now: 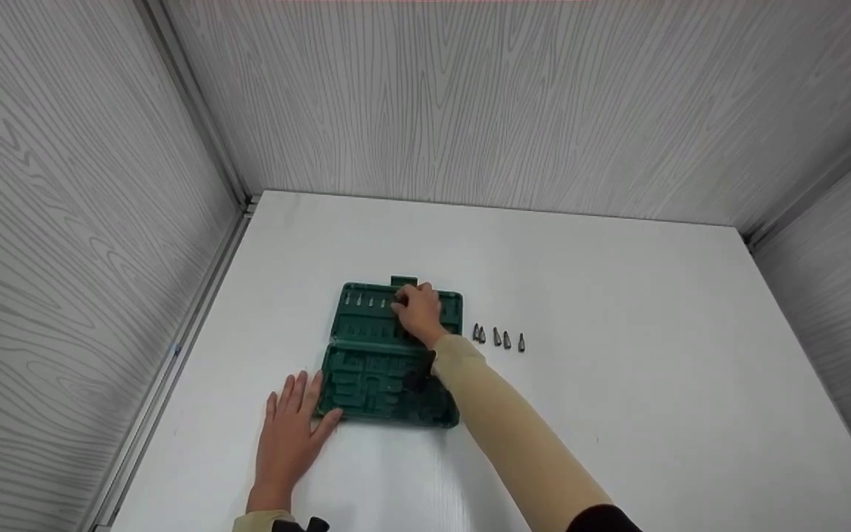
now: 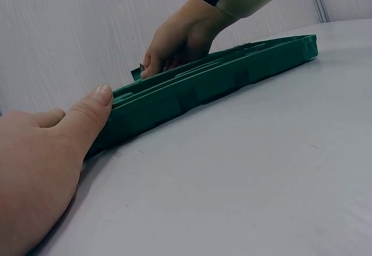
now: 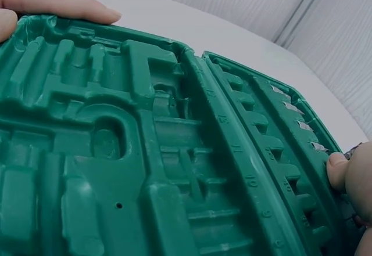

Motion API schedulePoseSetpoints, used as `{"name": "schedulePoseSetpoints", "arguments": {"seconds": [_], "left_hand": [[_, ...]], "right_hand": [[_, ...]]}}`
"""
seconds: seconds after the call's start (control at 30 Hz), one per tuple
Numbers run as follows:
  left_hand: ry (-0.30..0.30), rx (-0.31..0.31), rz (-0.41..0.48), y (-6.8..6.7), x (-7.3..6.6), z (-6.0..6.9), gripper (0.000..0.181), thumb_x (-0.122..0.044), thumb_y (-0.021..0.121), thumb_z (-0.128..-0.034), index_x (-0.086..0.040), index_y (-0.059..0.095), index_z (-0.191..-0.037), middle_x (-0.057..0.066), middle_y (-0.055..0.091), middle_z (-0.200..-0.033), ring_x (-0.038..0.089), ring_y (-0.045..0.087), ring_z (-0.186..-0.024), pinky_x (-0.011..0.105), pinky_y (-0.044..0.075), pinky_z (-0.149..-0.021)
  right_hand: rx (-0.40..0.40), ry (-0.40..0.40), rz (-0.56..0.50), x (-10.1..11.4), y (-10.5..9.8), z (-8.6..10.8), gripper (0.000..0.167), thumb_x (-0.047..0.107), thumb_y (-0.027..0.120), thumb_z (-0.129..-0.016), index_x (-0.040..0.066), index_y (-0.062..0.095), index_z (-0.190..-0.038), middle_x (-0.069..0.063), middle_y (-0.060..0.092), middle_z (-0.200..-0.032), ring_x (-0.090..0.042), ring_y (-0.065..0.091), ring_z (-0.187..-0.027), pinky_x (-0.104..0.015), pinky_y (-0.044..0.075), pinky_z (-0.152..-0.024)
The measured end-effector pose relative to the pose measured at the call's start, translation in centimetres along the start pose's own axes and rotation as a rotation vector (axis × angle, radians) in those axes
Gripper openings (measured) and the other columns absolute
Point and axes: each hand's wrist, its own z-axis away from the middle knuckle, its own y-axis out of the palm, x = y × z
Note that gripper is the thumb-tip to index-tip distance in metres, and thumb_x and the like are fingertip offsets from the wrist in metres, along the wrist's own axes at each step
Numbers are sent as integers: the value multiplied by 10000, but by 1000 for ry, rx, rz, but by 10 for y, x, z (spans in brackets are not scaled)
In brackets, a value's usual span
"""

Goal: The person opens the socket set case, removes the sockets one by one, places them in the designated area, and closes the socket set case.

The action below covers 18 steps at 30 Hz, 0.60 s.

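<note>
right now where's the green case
In the head view, the green case lies on the white table, left of the loose bits, with the left hand at its near left corner and the right hand over its far half.

On the green case [image 3: 157, 175] we can read moulded numbers 11, 10 and 9 (others are too blurred).
</note>
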Motion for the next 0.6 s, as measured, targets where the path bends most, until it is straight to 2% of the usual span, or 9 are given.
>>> {"name": "schedulePoseSetpoints", "arguments": {"seconds": [0.27,0.6], "left_hand": [[5,-17,4,2,1,1,731,-631,403,-896,-244,229,-1491,103,260,-1505,286,148,-1396,501,85,-1106],[12,-13,-1,1,1,0,732,-621,407,-900,-213,249,-1488,113,266,-1502,298,157,-1392,499,80,-1106]], "right_hand": [[-24,-12,-4,0,2,3,181,249,578,-934,135,618,-1069,-66,488,-1099,-238,433,-1045,-403,350,-926],[-42,-39,-94,-4,-4,1,195,229,545,-953,102,571,-1098,-71,526,-1051,-231,472,-987,-416,350,-909]]}}
